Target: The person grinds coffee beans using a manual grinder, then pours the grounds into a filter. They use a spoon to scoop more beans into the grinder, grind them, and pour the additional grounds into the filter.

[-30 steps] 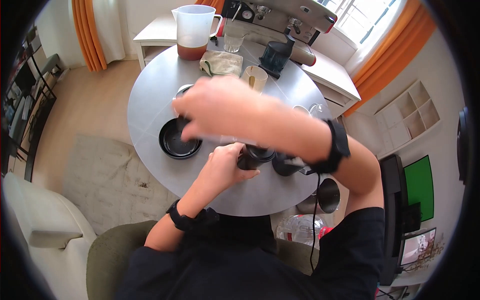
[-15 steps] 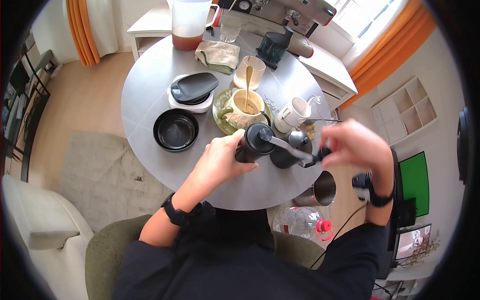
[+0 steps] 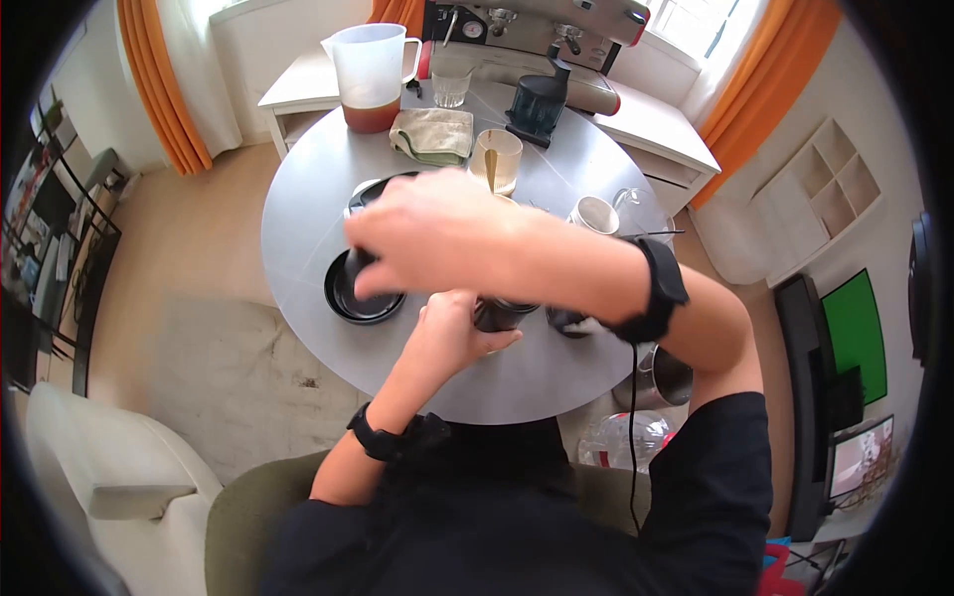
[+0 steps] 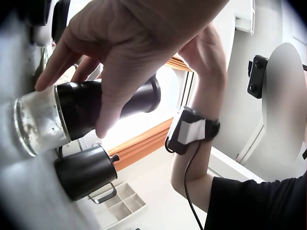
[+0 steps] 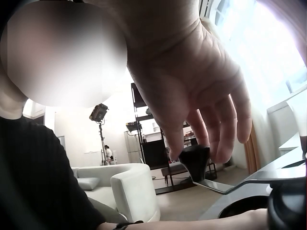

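My left hand [image 3: 452, 333] grips a hand coffee grinder [image 4: 79, 108] around its black body, thumb on the near side and fingers behind. Its clear bottom jar [image 4: 41, 122] is at the tabletop. With the right hand [image 3: 427, 233] reaching across over the grinder, I pinch the black crank knob [image 5: 194, 160] between thumb and fingers. The metal crank arm [image 5: 225, 187] runs from that knob to the grinder's top. In the head view the right forearm hides the crank and the middle of the table. Just beside the grinder stands a lidded black pot [image 4: 84, 172].
A black round dish [image 3: 363, 310] lies left of the hands. Toward the back of the round table [image 3: 308, 223] are a measuring jug [image 3: 370, 84] of brown liquid, a folded cloth [image 3: 432, 134] and a ribbed glass [image 3: 505, 159]. A white cup [image 3: 594, 215] stands at the right.
My right hand swung from the left out to the right side and back to the left, turning the crank with it. The left hand stays around the grinder.
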